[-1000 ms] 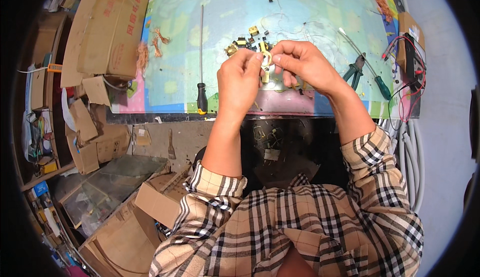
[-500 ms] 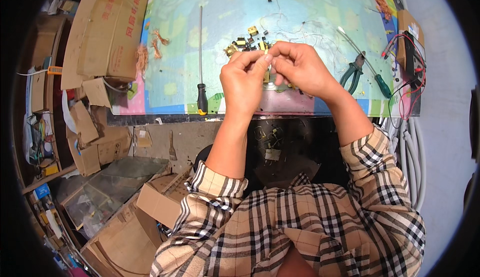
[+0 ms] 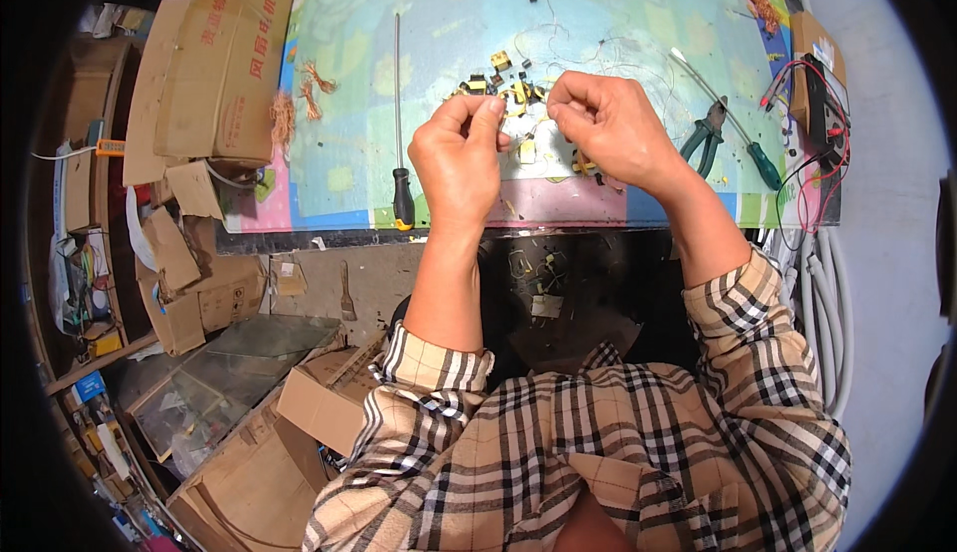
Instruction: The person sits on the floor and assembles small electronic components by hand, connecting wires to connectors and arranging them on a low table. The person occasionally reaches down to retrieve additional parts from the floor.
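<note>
My left hand [image 3: 457, 163] is held over the near part of the table with thumb and forefinger pinched together. What sits between those fingertips is too hidden to name. To its right, my right hand [image 3: 610, 126] has its fingers curled into a pinch, and anything in it is likewise hidden. A curved yellow strip [image 3: 516, 106] shows between the hands; whether either hand touches it I cannot tell. Just beyond lie several small yellow-and-black wound coil parts [image 3: 500, 60]. A pale yellow block-shaped piece [image 3: 526, 151] lies on the table below the gap between the hands.
A long black-handled screwdriver [image 3: 402, 193] lies left. Cutting pliers [image 3: 706, 143] and a green-handled screwdriver [image 3: 763, 168] lie right, beside a meter with red and black leads [image 3: 825, 134]. Copper wire bundles [image 3: 283, 119] lie near a cardboard box [image 3: 214, 64]. Thin loose wire [image 3: 598, 54] trails behind.
My hands were together at the fingertips and have come apart. The left hand moved left and slightly nearer me, the right hand slightly right. The pale yellow piece between them is now uncovered.
</note>
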{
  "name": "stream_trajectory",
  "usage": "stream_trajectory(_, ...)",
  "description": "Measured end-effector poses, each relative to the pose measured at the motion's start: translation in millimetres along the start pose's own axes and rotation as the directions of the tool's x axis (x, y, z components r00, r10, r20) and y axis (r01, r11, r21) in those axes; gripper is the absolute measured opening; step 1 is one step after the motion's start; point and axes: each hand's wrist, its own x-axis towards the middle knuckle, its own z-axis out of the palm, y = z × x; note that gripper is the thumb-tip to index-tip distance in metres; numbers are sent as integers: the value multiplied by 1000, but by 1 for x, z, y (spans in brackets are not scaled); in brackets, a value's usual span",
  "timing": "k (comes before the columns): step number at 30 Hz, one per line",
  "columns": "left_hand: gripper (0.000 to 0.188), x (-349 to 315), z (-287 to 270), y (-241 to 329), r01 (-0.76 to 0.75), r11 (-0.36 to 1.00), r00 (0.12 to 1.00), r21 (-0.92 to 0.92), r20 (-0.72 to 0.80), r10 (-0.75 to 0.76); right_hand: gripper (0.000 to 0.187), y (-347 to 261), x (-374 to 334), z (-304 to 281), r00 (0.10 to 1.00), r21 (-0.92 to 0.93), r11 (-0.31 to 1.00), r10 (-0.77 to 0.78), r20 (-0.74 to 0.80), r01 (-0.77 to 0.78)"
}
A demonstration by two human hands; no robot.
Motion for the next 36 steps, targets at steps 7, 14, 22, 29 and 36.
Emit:
stream_trajectory(7, 8, -6, 6, -1, -271, 929, 961, 252, 127, 246, 12, 8, 0, 1, 999, 153, 988, 8, -48, 0)
stream_trajectory(14, 9, -6, 6, -4, -418, 745, 887, 520, 54, 459, 13, 5, 0, -7, 997, 324, 946, 9, -76, 16)
stream_trajectory(22, 10, 1, -4, 1, 125, 970, 988, -211, 119, -102, 18, 7, -1, -12, 996, -8, 996, 87, -22, -87)
stream_trajectory(29, 9, -6, 11, -7, -120, 985, 993, 126, 33, 117, 21, 4, -4, -2, 976, -178, 968, -196, -92, 177)
stream_trajectory(36, 12, -8, 12, -8, -174, 969, 981, 178, 117, 155, 19, 3, -2, 1, 998, 17, 999, 40, -51, -39)
